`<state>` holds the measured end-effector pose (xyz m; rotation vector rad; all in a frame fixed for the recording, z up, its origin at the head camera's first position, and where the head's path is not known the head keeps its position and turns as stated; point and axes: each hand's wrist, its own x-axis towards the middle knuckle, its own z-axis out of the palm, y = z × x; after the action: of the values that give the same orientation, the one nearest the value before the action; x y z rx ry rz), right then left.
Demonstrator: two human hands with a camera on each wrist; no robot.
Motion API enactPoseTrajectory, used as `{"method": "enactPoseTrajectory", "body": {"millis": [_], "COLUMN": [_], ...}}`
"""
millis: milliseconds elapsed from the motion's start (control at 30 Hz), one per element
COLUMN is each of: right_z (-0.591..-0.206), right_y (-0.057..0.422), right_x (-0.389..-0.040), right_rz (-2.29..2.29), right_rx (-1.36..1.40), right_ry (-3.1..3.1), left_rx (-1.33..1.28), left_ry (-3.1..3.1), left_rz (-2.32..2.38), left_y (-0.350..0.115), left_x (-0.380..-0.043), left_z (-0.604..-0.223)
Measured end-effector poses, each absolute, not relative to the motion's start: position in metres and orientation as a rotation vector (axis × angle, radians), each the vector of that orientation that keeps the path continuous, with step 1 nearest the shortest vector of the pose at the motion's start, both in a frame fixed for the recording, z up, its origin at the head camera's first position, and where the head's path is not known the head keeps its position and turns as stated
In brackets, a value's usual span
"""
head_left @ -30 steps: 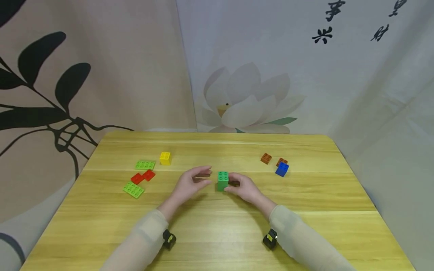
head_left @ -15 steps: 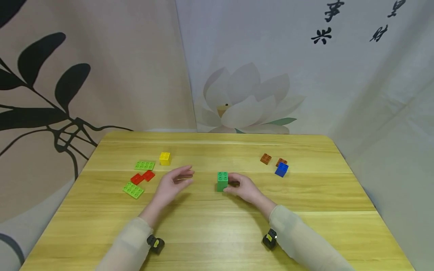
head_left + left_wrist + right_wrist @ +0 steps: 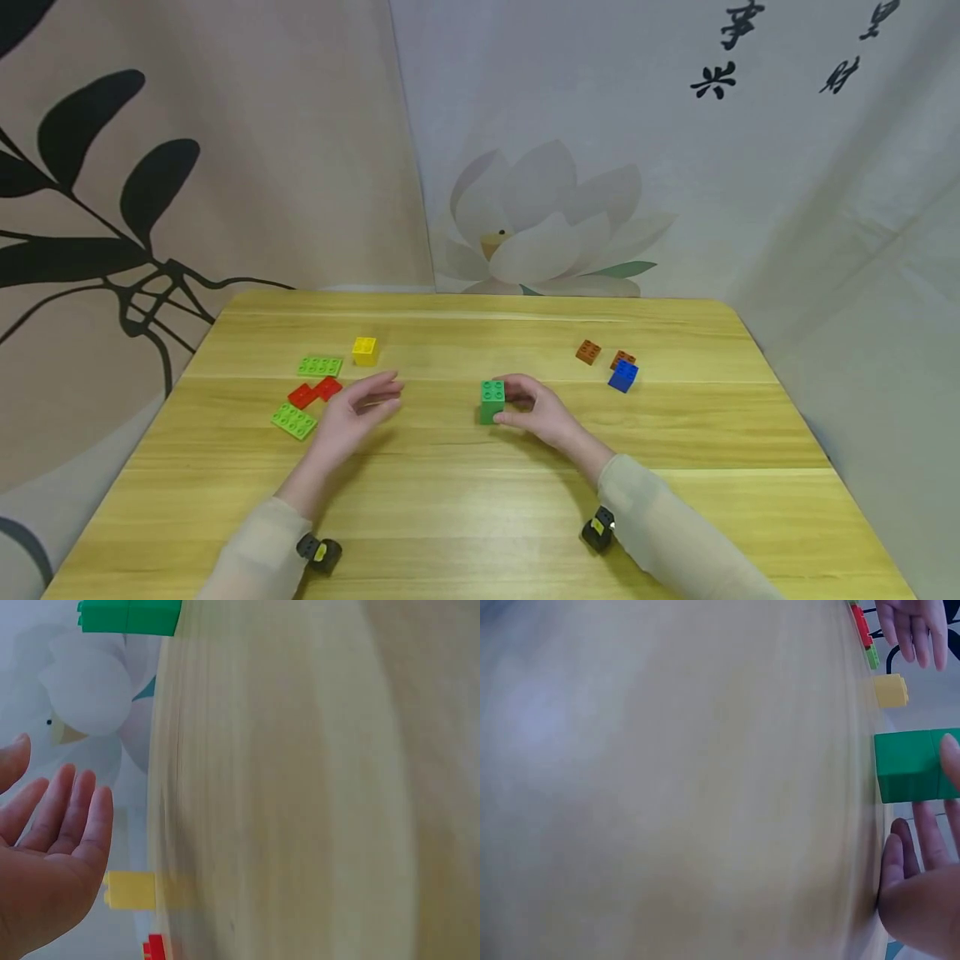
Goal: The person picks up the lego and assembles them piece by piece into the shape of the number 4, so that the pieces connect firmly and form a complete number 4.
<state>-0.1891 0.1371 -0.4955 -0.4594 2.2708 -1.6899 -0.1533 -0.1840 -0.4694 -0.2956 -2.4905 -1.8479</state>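
Note:
In the head view a stack of two green building bricks stands upright near the table's middle. My right hand holds it from the right, thumb at its front and fingers behind. The seam between the green bricks shows in the right wrist view. Farther left my left hand is held over the table with relaxed fingers and nothing in them. Close to it lie two red bricks, two lime-green bricks and a yellow brick.
At the right of the wooden table, a blue brick sits against a brown brick. Another brown brick lies just left of them. A printed curtain hangs behind the table's far edge.
My left hand has moved left, away from the green stack toward the red and lime-green bricks. My right hand stays at the stack, its index finger slightly raised.

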Motion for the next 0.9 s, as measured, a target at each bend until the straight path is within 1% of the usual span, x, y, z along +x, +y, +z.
{"method": "enactPoseTrajectory", "body": {"millis": [133,567,700,767,800,900], "right_z": [-0.496,-0.492,-0.472,-0.470,-0.470,-0.485], "right_y": [0.138,0.135,0.132,0.132,0.131,0.133], "right_x": [-0.188,-0.185,-0.176,-0.176,-0.176,-0.181], "right_rz": [-1.733,-1.762,-1.768,-1.768,-1.769,-1.776], "right_rx": [-0.478,-0.403,-0.409,-0.411,-0.410,-0.408], "right_ry": [2.253,2.260,2.244,2.237,2.235,2.235], "left_rx": [-0.285,-0.291,-0.292,-0.287,-0.279,-0.234], "left_ry": [-2.500,-2.478,-2.470,-2.468,-2.470,-2.491], "left_rz": [-1.799,-1.735,-1.717,-1.695,-1.682,-1.624], "left_y": [-0.191,-0.210,-0.217,-0.223,-0.226,-0.235], "left_x": [-0.150,-0.136,-0.133,-0.132,-0.132,-0.131], "left_z": [-0.469,-0.460,-0.460,-0.461,-0.461,-0.460]}}
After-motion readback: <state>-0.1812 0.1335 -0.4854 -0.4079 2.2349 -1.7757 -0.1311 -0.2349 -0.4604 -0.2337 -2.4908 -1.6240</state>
